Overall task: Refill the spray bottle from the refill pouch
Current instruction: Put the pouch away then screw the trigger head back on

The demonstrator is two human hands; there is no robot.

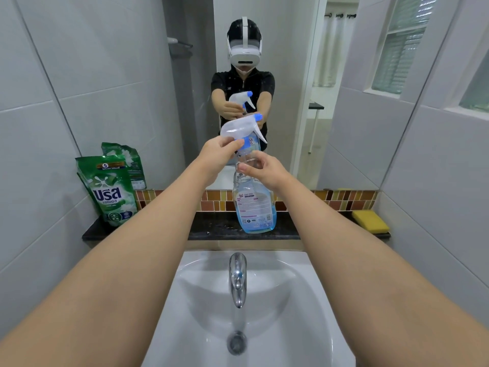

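Grey tiled walls closed in a small bathroom, with a mirror (291, 88) ahead of me and a dark stone ledge (217, 229) running across behind the white sink (264, 327). On that ledge, a little right of centre, stood the spray bottle (252, 205), upright, its long axis vertical, with blue liquid only in its lower part. My left hand (217, 154) was up at the top of it, fingers and thumb pinched on the base of the trigger head (242, 129), right by the blue collar. My right hand (264, 168) sat just below, fingers curled round the clear neck of the bottle to steady it. Both hands were on the bottle, the left higher, the right lower and to the right.

What mattered, as I judged it, was that the head sat straight above the neck, so the way off was a twist about the vertical axis and then a lift straight up, with the right hand holding the body from turning. The refill pouch (108, 189) stood green and upright at the far left end of the ledge, leaning near the wall, well apart from both hands and nearer the left one. A yellow sponge (370, 221) lay at the right end.
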